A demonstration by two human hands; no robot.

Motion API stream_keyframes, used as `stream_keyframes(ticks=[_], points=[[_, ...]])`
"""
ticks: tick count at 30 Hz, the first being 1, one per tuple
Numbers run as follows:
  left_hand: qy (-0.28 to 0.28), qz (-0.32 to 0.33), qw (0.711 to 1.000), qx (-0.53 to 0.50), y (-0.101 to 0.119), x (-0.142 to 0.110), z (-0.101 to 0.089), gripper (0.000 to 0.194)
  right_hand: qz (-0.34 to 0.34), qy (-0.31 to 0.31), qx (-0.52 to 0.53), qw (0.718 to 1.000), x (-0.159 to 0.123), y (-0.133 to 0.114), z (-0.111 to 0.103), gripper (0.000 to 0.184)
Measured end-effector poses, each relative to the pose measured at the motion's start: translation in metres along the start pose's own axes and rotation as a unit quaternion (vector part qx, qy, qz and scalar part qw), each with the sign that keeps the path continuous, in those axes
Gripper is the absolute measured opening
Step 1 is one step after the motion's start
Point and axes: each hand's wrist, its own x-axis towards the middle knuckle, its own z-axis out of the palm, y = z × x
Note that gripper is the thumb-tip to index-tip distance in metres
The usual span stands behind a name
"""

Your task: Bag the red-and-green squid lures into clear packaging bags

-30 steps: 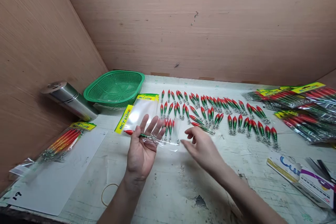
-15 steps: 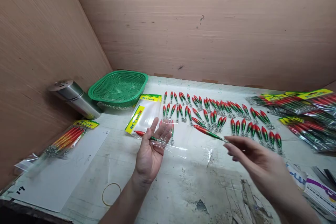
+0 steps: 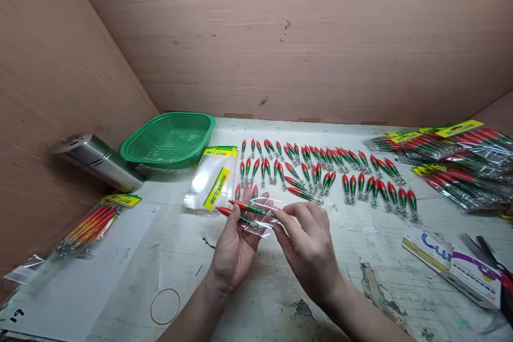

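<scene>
My left hand (image 3: 232,254) is palm up, its thumb pressed on a red-and-green fishing lure (image 3: 223,210) that lies along a piece of clear plastic (image 3: 264,233). My right hand (image 3: 310,243) pinches the hook end of a second fishing lure (image 3: 246,206), held just above the first, its red tip pointing left over my left thumb. Whether the two lures touch is hard to tell. Behind the hands, several more such lures (image 3: 329,156) lie in rows. Clear header bags (image 3: 196,187) with yellow BCT LURE labels lie beyond my left fingers.
A green basket (image 3: 168,163) and a steel cylinder (image 3: 120,168) stand at the back left. Packed orange lures (image 3: 90,227) rest on a white sheet (image 3: 96,283); a rubber band (image 3: 151,307) lies near. At right are filled lure bags (image 3: 460,187), a box (image 3: 428,251) and scissors (image 3: 491,256).
My right hand has moved left, carrying its lure from above the table to my left palm, alongside the lure there. The view has shifted slightly.
</scene>
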Motion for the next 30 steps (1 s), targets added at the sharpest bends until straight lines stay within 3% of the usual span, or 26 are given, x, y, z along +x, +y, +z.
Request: stream_keyframes(ticks=[4, 9, 15, 22, 24, 27, 30], points=[[-0.015, 0.002, 1.000, 0.010, -0.004, 0.000, -0.002, 0.035, 0.024, 0.014, -0.020, 0.999, 0.004, -0.003, 0.004, 0.022], [-0.012, -0.012, 0.999, 0.031, -0.005, -0.001, -0.004, 0.035, 0.017, 0.003, 0.019, 1.000, 0.006, 0.003, 0.001, 0.006], [0.013, -0.020, 0.999, 0.034, -0.005, -0.001, -0.005, 0.036, -0.032, -0.020, 0.029, 0.999, 0.005, 0.012, -0.002, 0.013], [0.048, -0.008, 0.998, 0.026, 0.000, 0.000, -0.001, 0.033, -0.044, -0.011, 0.051, 0.998, 0.005, 0.000, -0.009, 0.025], [0.054, 0.009, 0.998, 0.011, 0.006, 0.000, 0.001, 0.033, -0.020, 0.030, 0.039, 0.999, 0.004, 0.010, -0.020, 0.027], [0.067, 0.037, 0.997, -0.001, 0.016, 0.000, 0.004, 0.034, 0.075, 0.049, -0.055, 0.994, -0.004, 0.052, -0.029, 0.014], [0.088, 0.055, 0.995, -0.002, 0.022, -0.002, 0.008, 0.034, 0.175, -0.093, -0.103, 0.975, -0.019, 0.105, -0.021, 0.014]])
